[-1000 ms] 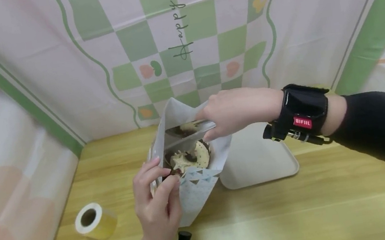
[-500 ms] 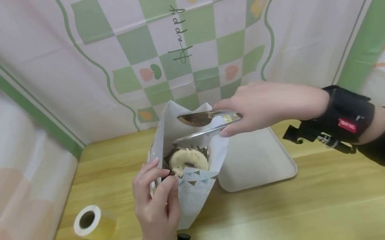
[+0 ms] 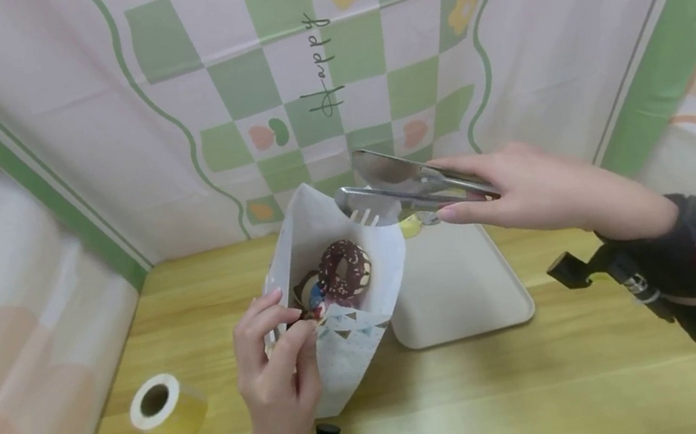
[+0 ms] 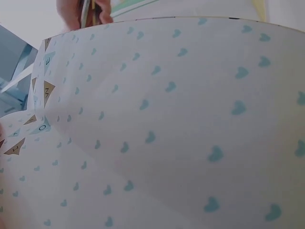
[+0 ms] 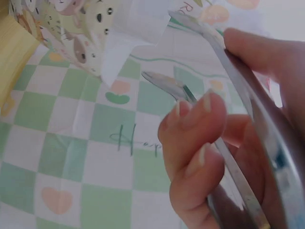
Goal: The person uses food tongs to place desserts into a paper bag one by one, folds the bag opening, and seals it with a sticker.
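My left hand (image 3: pixel 277 377) pinches the near left edge of a white paper bag (image 3: pixel 355 355), whose mouth gapes upward. Inside it, a chocolate doughnut (image 3: pixel 329 268) with pale sprinkles leans beside other items, partly hidden, with blue and red bits. My right hand (image 3: pixel 539 188) grips metal tongs (image 3: pixel 411 170); their tips are spread, hold nothing and hover over the bag's far right rim. In the right wrist view, fingers curl round one arm of the tongs (image 5: pixel 252 107). Small teal hearts cover the bag (image 4: pixel 157 124) in the left wrist view.
A light tray (image 3: pixel 461 297) lies right of the bag, with a small yellow thing (image 3: pixel 412 226) at its far left corner. On the left stands a roll of labels (image 3: pixel 182 414). A checkered cloth (image 3: pixel 298 67) hangs behind the wooden table (image 3: pixel 517 402).
My right hand has drawn the tongs up and right out of the bag, and their tips have spread. A chocolate doughnut face shows where a pale ring was. My left hand stays at the edge.
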A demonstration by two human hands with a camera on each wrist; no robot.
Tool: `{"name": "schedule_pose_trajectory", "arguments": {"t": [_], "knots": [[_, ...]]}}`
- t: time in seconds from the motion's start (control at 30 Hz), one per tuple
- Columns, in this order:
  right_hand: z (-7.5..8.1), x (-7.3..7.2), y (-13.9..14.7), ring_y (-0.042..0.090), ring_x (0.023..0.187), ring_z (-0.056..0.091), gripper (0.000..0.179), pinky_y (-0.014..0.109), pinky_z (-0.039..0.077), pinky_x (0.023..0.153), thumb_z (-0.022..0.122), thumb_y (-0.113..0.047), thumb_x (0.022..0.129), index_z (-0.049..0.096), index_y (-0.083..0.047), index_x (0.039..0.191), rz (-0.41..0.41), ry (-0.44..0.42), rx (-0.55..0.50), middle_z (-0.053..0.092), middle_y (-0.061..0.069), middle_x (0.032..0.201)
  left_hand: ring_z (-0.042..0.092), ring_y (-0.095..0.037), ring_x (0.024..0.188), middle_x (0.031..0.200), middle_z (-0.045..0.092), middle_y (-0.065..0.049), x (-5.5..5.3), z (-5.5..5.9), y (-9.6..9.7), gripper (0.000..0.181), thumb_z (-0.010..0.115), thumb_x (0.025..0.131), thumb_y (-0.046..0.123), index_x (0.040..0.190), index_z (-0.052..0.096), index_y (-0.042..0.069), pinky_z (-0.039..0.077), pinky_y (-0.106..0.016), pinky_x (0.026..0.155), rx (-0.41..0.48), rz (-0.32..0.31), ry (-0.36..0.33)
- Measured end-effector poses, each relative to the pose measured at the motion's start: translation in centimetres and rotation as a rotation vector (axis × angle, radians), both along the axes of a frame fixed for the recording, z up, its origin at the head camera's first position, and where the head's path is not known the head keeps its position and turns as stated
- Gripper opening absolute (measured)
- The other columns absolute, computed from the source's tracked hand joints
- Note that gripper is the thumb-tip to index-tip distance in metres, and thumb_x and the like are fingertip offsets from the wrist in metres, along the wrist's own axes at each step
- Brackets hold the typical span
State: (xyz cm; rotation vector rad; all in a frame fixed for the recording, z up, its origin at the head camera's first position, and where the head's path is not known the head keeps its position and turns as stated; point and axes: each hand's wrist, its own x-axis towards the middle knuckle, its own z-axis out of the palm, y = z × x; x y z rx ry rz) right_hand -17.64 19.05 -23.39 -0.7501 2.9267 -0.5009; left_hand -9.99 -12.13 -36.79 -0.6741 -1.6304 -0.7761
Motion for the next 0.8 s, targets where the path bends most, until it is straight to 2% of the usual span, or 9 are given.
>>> {"name": "schedule_pose_trajectory", "arguments": {"t": [0.1,0.2,0.33,0.4,0.63,0.8], "knots": [[-0.7,0.1,0.7,0.013,0.067,0.059,0.071,0.031,0.048,0.06,0.066,-0.047,0.103,0.041,-0.015,0.161,-0.059,-0.025,-0.059,0.068,0.002,0.094,0.065,-0.034,0.116,0.097,0.062,-0.021,-0.1,0.0,0.1,0.031,0.059,0.108,0.015,0.08,0.066,0.002,0.05,-0.034,0.12,0.007,-0.004,0.007],[-1.5,0.2,1.4,0.015,0.066,0.061,0.074,0.031,0.046,0.054,0.064,-0.05,0.103,0.036,-0.02,0.164,-0.141,-0.07,-0.114,0.069,0.005,0.095,0.065,-0.034,0.116,0.096,0.062,-0.021,-0.2,0.0,0.3,0.032,0.059,0.108,0.015,0.08,0.066,0.002,0.05,-0.034,0.12,0.014,-0.013,0.017],[-2.8,0.0,2.3,0.017,0.066,0.059,0.08,0.031,0.044,0.053,0.064,-0.05,0.103,0.029,-0.018,0.167,-0.224,-0.113,-0.182,0.066,0.007,0.093,0.065,-0.034,0.116,0.096,0.062,-0.021,-0.2,-0.1,0.4,0.032,0.059,0.108,0.016,0.08,0.066,0.002,0.05,-0.035,0.12,0.02,-0.019,0.02],[-3.6,-0.3,2.7,0.018,0.064,0.057,0.084,0.031,0.044,0.052,0.065,-0.049,0.103,0.024,-0.015,0.168,-0.249,-0.135,-0.222,0.063,0.009,0.09,0.065,-0.034,0.116,0.096,0.062,-0.021,-0.2,-0.1,0.4,0.032,0.059,0.108,0.015,0.08,0.066,0.001,0.05,-0.034,0.12,0.02,-0.021,0.019],[-6.5,-1.2,3.4,0.02,0.07,0.058,0.095,0.03,0.051,0.054,0.07,-0.045,0.101,0.016,-0.008,0.169,-0.319,-0.178,-0.327,0.065,0.019,0.104,0.065,-0.032,0.118,0.095,0.061,-0.021,0.0,0.0,0.1,0.032,0.059,0.108,0.014,0.079,0.065,0.001,0.05,-0.033,0.12,0.021,-0.024,0.017],[-8.2,-1.6,4.0,0.02,0.069,0.059,0.096,0.03,0.051,0.054,0.071,-0.048,0.099,0.018,-0.006,0.168,-0.354,-0.172,-0.337,0.064,0.014,0.094,0.066,-0.031,0.117,0.093,0.061,-0.021,-0.1,0.0,0.3,0.033,0.06,0.108,0.015,0.078,0.064,0.0,0.051,-0.033,0.119,0.037,-0.022,0.037]]}}
